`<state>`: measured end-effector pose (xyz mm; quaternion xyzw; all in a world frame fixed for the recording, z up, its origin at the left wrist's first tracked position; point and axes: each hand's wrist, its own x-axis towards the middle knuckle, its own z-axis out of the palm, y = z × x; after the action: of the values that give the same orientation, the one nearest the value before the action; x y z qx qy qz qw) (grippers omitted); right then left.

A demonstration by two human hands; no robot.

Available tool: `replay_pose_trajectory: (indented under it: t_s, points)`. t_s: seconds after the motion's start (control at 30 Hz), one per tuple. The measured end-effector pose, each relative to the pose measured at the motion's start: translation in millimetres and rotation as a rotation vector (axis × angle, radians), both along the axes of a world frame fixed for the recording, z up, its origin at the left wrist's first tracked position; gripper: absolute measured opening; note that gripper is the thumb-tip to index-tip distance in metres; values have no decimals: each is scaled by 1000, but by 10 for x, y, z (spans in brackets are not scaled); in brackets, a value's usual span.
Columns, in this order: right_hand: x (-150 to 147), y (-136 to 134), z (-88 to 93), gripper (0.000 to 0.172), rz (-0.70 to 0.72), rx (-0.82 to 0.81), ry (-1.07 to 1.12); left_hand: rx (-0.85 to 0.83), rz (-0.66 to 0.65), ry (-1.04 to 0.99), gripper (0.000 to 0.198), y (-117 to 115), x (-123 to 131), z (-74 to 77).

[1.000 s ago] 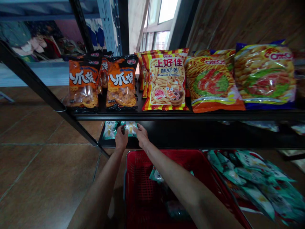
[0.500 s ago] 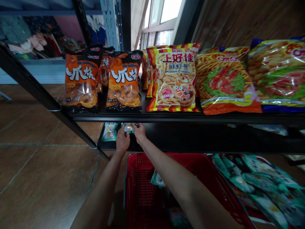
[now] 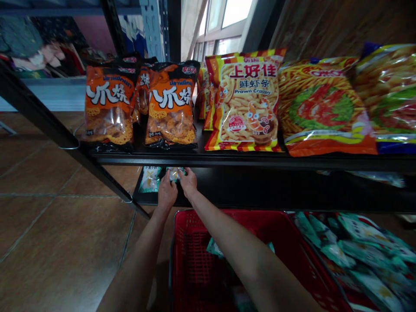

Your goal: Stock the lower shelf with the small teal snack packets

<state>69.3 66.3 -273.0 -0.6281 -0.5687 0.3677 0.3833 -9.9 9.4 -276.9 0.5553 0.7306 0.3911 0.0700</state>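
Head view, compared with half a second before: both hands are set slightly farther in beneath the upper shelf (image 3: 260,160), and the small packet (image 3: 175,174) is hidden more by the shelf's edge.

Left hand (image 3: 166,195) and right hand (image 3: 188,184): the fingers are curled shut on the small packet, which is pinched at its left and right edges over the black lower shelf (image 3: 227,190).

Small packet: glossy film, teal and white, flat and crinkled.

Just left of the left fingers, a second packet (image 3: 149,178) of the same kind is laid flat.

Above the fingers, the upper shelf, a thin dark board, is lined with shiny, puffed orange bags (image 3: 108,108) and a striped prawn cracker bag (image 3: 248,108).

Below the wrists, a red basket (image 3: 195,260) of plastic lattice is placed. To its right, teal packets (image 3: 357,251) are heaped.
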Motion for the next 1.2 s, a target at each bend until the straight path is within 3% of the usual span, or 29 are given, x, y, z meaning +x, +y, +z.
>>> replay_pose_trajectory:
  t_s: [0.17,0.4,0.93,1.2]
  points:
    - [-27,-78,117,35,1,-52,-129,-10,17,26,50,6,-7,-12]
    - [-41,-134,141,35,-22,-40,-249,-65,15,46,48,-26,-13,18]
    - [41,-31,-8,28,-58,133,-158,-59,-20,65,49,-9,18,-41]
    - [66,-34,-30,35,0,89,-192,-60,-20,78,49,-4,8,-63]
